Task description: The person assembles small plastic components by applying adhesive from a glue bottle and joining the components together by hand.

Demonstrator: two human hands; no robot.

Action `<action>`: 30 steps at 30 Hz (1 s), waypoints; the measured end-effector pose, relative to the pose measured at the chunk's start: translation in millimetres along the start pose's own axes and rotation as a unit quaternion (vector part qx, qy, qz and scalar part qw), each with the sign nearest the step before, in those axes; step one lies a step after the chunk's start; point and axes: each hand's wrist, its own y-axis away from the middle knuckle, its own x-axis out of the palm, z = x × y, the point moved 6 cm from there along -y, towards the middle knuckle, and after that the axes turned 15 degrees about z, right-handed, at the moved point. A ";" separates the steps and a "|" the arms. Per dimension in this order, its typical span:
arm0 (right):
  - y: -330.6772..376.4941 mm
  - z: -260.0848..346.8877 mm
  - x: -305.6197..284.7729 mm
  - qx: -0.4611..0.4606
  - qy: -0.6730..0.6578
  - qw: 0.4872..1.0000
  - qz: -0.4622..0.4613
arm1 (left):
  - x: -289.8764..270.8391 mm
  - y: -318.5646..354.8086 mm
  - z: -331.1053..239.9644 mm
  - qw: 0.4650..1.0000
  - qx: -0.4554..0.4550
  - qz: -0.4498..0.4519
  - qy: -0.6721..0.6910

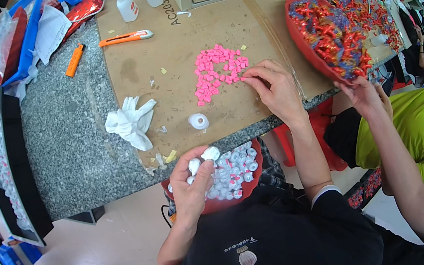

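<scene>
Pinching a pink bit (242, 78), right hand (277, 91) has pile (206, 80) at ten o'clock, surface edge (270, 125) at six; left hand (186, 181) holds white pieces (211, 153).

A head-worn fisheye looks down over the workbench (74, 139).

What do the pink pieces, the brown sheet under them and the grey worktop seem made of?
Pink pieces: perhaps rubber, foam or plastic; bright and matt, but too small to tell. Brown sheet: probably cardboard, dull, with dark stains. Grey worktop: likely stone or imitation, low sheen, given its speckled grain.
</scene>
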 end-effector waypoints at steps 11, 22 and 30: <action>51.2 81.3 21.0 -0.057 -0.115 0.992 0.012 | 4.0 2.5 -17.7 0.949 0.128 -0.066 -0.280; 57.4 82.7 32.7 -0.036 -0.143 0.989 0.017 | 11.1 2.1 -25.7 0.895 0.201 -0.059 -0.394; 55.3 63.2 38.7 -0.039 -0.226 0.967 0.110 | 10.0 -3.8 -21.2 0.927 0.158 0.024 -0.340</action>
